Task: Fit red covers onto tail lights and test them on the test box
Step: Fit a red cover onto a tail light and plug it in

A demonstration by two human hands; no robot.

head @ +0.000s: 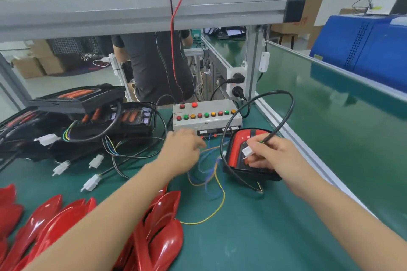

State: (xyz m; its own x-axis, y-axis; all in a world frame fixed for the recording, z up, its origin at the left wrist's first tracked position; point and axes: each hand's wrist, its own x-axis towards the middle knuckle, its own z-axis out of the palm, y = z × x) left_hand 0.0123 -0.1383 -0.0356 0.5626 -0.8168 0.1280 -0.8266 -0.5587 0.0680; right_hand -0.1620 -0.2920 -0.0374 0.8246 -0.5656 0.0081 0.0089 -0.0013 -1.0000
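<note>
Head view: no writing on the test box (pixel 206 116) reads clearly; two red buttons sit above a row of nine red, green and amber ones. At 3 o'clock of centre, the right hand (pixel 272 156) pinches a white connector (pixel 247 151) over the red-covered tail light (pixel 244 152). The left hand (pixel 182 149), fingers loosely spread, reaches the coloured test leads (pixel 209 169) below the box. Uncovered tail lights (pixel 92 114) pile at 9 o'clock; loose red covers (pixel 163 222) lie at 7.
</note>
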